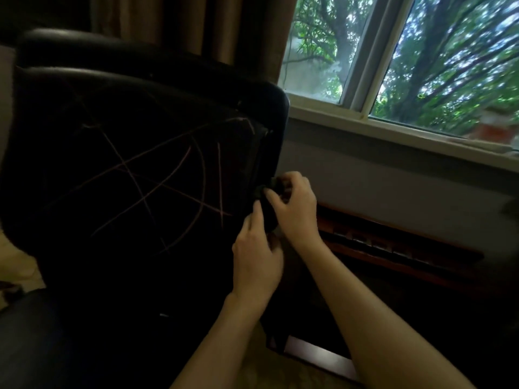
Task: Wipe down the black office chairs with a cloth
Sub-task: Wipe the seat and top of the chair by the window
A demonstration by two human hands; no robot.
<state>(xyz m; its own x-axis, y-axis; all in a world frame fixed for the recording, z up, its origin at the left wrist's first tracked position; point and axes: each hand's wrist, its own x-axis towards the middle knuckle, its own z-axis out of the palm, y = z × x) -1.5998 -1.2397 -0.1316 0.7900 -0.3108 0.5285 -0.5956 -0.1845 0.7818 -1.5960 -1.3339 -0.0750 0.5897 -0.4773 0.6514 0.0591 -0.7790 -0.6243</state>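
Head view: black chair (pixel 134 169) at left, backrest marked with pale pink scribbles, beside window (pixel 393 66). Dark cloth (pixel 266 209) bunched at backrest's right edge, pinched by left hand (pixel 257 262) below and right hand (pixel 295 206) above, fingers curled.

Brown curtain (pixel 179 26) hangs at upper left, its right edge meeting the window (pixel 407 54). Window has a white frame, one upright bar dividing two panes. Green trees (pixel 455 63) outside, blurred. A reddish shape shows at the lower right pane; too smeared to identify. Grey wall (pixel 393 186) runs below the sill. Beneath it, a dark reddish-brown wooden piece (pixel 398 248) with a row of slots along its top. Pale floor (pixel 19 265) visible at far left edge and at bottom centre.
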